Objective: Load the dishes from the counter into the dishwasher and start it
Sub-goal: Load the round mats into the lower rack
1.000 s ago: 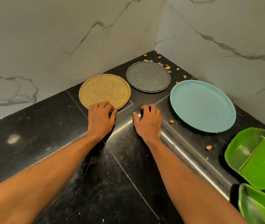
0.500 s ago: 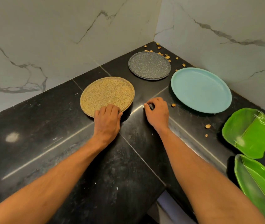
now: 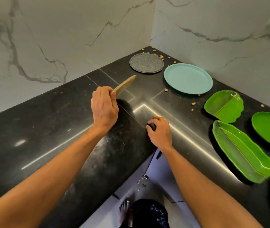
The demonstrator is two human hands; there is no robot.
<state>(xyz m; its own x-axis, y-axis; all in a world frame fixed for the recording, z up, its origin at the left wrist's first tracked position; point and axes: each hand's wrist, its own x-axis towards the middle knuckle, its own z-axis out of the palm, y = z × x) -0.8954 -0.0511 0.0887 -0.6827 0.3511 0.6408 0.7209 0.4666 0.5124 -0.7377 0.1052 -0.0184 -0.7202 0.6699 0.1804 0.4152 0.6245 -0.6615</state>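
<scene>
You look to be right at the start: no dishwasher is in view, and only one dish is off the tabletop [image 3: 48, 129]. Your left hand [image 3: 104, 106], at the middle of the frame, pinches the near rim of the tan plate [image 3: 126, 84] between fingers and thumb. The plate is tilted up almost edge-on above the black surface, with its shadow beneath it. Your right hand [image 3: 159, 130], just right of centre by the tabletop's inner corner, rests knuckles-up with curled fingers. There is a dark patch at its fingertips, and I cannot tell whether that is a small thing held or only shadow. Everything else lies flat, not yet picked up. The grey plate [image 3: 146, 65] sits at upper middle near the wall corner, and the teal plate [image 3: 188, 78] is just beside it, to its lower right. The green leaf dishes [image 3: 224, 106] run down the right side. By count there are three round plates, one each of tan, grey and teal. There are four leaf dishes, the lowest cut off by the right edge, so more may lie out of frame. That makes seven dishes seen. Crumbs [image 3: 161, 56] are scattered around the grey and teal plates, too small to count surely. As I judge it, all seven still need loading, and then you have to start the machine.
</scene>
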